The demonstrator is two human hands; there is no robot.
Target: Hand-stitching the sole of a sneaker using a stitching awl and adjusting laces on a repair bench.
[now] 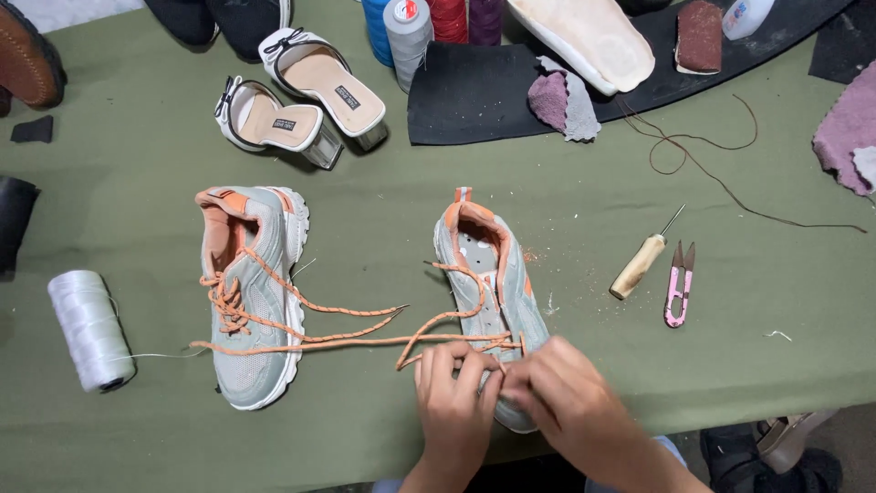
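Two grey sneakers with orange trim lie on a green table cloth (383, 192). The left sneaker (251, 301) lies with its orange lace (301, 319) loose and trailing to the right. At the toe end of the right sneaker (488, 274) both my hands work. My left hand (453, 402) pinches the orange lace (447, 319) near the lowest eyelets. My right hand (570, 402) grips the same lace and the shoe's front, which it covers.
A white thread spool (89, 330) lies at the left. A wooden-handled awl (641, 263) and pink thread snips (678, 285) lie to the right. White sandals (301, 96), thread cones (406, 32), a black sheet (474, 91), a shoe insole (589, 36) and brown cord (703, 155) sit at the back.
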